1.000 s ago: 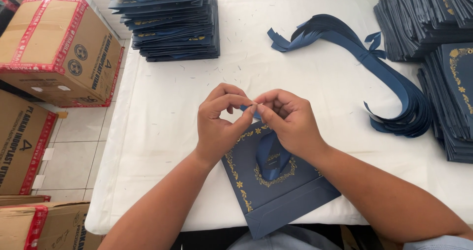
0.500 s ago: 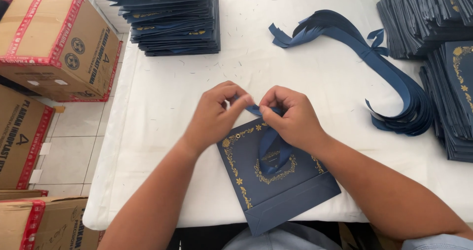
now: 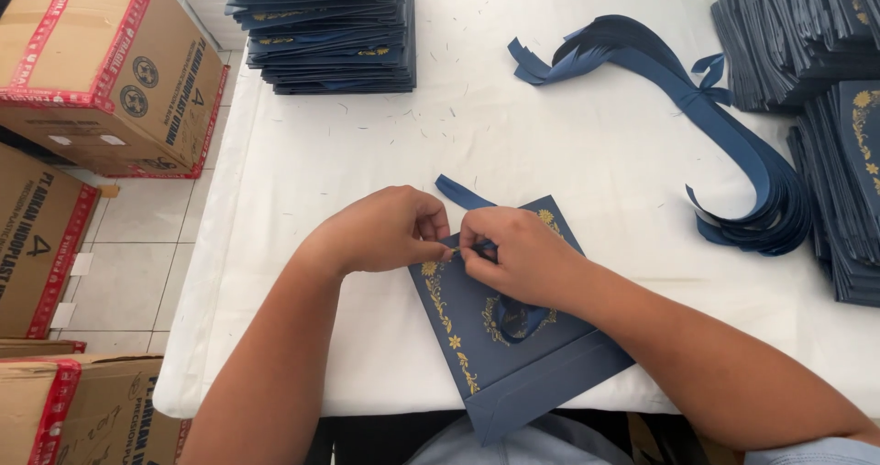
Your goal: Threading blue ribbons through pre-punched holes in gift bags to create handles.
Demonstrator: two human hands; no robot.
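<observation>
Lying at an angle near the front edge of the white-covered bench (image 3: 587,153), the dark blue paper card folder with gold floral ornament (image 3: 477,355) has a navy satin ribbon (image 3: 463,193) at its top edge, one tail trailing up and left onto the cloth and a loop showing on its face below the right hand (image 3: 513,256). The left hand (image 3: 385,231) and the right hand meet fingertip to fingertip over that edge, each grip pinching the ribbon, so the tying appears to be under way, with no finished bow visible. A bundle of cut navy ribbons (image 3: 733,153) lies well apart to the right, stacks of matching blue folders (image 3: 330,34) stand at the far corners, and brown cardboard cartons (image 3: 101,71) sit on the floor left.
</observation>
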